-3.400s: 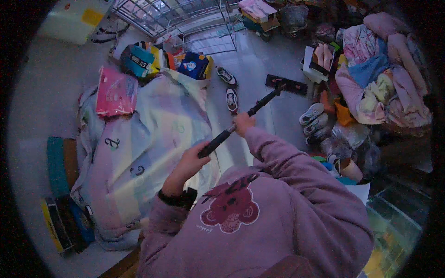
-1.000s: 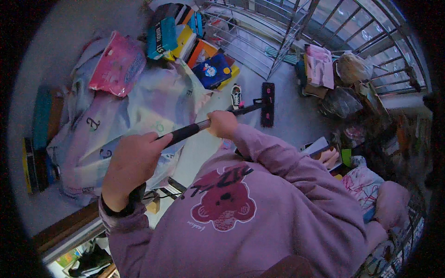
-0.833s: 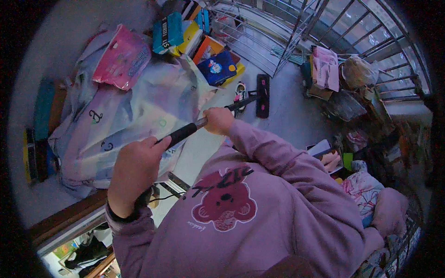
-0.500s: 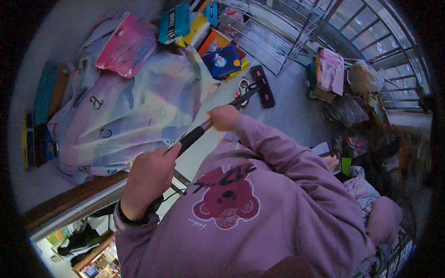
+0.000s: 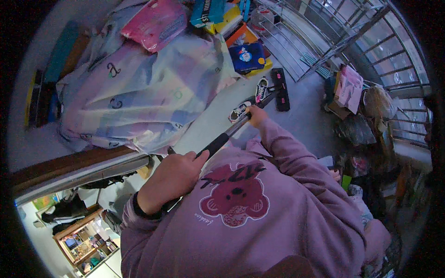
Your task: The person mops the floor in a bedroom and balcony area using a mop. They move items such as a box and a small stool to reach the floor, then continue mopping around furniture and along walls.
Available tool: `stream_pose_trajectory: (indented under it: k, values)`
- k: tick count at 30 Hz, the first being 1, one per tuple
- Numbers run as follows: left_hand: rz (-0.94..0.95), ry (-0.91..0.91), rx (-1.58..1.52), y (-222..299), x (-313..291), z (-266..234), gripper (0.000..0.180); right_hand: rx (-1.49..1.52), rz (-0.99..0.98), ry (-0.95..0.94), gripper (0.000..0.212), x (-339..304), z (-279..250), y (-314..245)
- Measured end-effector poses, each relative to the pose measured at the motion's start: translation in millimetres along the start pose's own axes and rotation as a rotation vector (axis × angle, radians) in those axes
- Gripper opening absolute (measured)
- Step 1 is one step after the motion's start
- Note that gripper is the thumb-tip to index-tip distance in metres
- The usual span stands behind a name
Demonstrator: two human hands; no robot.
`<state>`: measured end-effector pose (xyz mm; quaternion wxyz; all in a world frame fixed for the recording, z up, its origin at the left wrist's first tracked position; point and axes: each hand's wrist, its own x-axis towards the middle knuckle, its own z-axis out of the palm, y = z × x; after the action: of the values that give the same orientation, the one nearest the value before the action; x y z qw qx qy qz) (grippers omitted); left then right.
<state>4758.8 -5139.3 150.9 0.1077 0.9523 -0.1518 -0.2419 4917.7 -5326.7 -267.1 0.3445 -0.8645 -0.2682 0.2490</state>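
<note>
Mop (image 5: 238, 125): left hand (image 5: 175, 177), right hand (image 5: 257, 116) wrapped round it; second sneaker (image 5: 238, 112) now showing beside the latter, likely crowding its path; floor (image 5: 303, 109) contact unclear.

Pale capitals stand on the teal box (image 5: 207, 13); single dark and green letters dot the pastel cloth (image 5: 150, 90). On the mauve sweatshirt (image 5: 287, 217), bold dark characters and small white script adjoin a red bear print (image 5: 235, 199).

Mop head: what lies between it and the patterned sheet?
In the head view, a sneaker lies close beside the mop head, and a second sneaker lies nearer the patterned sheet, by the right hand.
</note>
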Motion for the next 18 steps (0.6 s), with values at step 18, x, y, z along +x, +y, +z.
stream_pose_trajectory:
  k: [18]
  values:
    - [-0.369,0.066,-0.339,-119,-234,90,0.049,-0.063,-0.242,-0.180,0.012,8,211,-154]
